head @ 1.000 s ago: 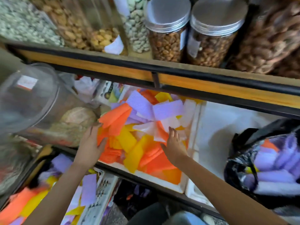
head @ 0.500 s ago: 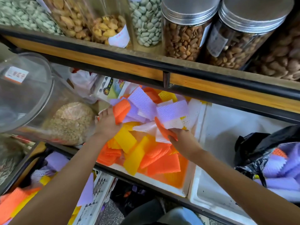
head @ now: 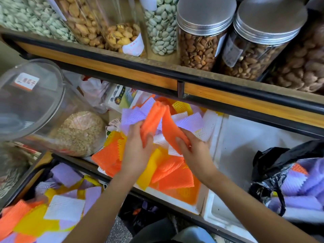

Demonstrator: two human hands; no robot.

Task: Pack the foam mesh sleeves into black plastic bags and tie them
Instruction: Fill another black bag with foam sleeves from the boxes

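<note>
Nearest, at lower left, a loose heap of sleeves [head: 64,207] in orange, yellow, purple and white, hemmed by a dark frame. Just beyond, a white foam box [head: 175,199] holding the main pile of sleeves [head: 173,176], orange and yellow in front, purple and white behind. Over that pile, both hands close together: left hand [head: 138,151] with fingers curled round one orange sleeve [head: 150,120], right hand [head: 192,149] pinching a second orange sleeve [head: 171,127], the two sleeves touching at their upper ends. Room for moving to the right, above a second white box [head: 245,151]. At its right end, one black bag [head: 273,160], mouth open, stuffed with purple sleeves [head: 308,181] plus one orange. To the left, one large clear jar [head: 35,106] lying on its side, grain heaped at its base, just beside the pile. Low over the far part of the pile, the black rail [head: 157,71] of a wooden shelf. Farthest, on that shelf, two metal-lidded jars [head: 205,16] of nuts, with more clear containers of nuts and seeds alongside.
</note>
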